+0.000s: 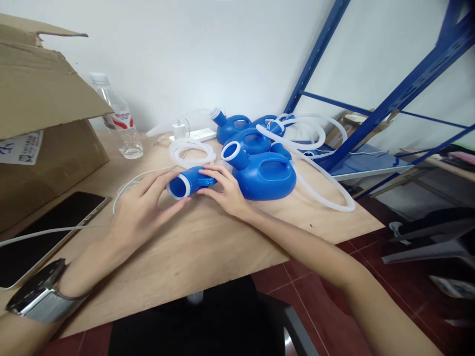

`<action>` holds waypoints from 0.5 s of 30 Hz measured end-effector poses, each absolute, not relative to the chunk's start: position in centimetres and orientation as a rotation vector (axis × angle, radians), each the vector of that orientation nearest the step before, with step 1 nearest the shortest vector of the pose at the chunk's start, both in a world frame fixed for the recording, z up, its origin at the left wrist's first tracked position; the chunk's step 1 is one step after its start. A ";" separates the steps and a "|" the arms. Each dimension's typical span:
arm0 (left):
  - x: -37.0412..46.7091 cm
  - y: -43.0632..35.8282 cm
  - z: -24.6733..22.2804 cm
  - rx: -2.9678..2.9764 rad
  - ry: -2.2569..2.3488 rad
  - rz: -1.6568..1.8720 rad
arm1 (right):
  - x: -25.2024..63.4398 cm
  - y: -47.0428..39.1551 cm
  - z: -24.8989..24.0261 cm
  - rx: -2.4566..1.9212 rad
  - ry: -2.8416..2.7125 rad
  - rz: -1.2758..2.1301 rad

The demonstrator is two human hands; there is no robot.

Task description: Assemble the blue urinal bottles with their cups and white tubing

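Observation:
A short blue tube-shaped part (194,179) with a white ring at its open mouth is held just above the wooden table (185,257). My left hand (143,205) grips the ringed mouth between thumb and fingers; a watch is on that wrist. My right hand (226,190) pinches the other end, near a small blue clip. Right behind my right hand stands a blue jug (265,180) with a handle and a white-rimmed spout facing left. More blue jugs (232,127) stand behind it. A coiled clear hose (191,152) lies behind the held part.
On the left are an open cardboard box (48,163), a dark tablet or phone (55,227) with a cable, and a clear bottle (124,128). A power strip (202,135) lies by the wall. Hoses (330,198) loop at right, beside a blue metal rack (371,109).

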State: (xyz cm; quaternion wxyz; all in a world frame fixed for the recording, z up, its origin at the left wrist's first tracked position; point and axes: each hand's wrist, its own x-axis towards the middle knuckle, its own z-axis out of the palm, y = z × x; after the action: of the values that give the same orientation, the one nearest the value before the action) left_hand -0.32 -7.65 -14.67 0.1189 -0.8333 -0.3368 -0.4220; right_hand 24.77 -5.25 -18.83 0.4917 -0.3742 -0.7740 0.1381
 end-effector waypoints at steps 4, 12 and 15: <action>0.0 -8.0 -15.4 -2.461 -1.133 -1.247 | 24.9 -5.4 -18.6 -0.889 -1.875 0.358; -0.6 -8.1 -14.4 -2.428 -1.199 -1.444 | 24.1 -5.3 -18.8 -0.983 -1.685 0.695; -0.8 -8.0 -14.2 -2.355 -1.407 -1.563 | 23.9 -4.5 -19.4 -1.043 -1.454 0.943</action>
State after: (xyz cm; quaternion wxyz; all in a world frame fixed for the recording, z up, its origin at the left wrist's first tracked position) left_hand -0.84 -7.96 -14.20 -0.0078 -0.7458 -0.4455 -0.4952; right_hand 23.94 -4.51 -19.42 0.5305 -0.4372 -0.6093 0.3952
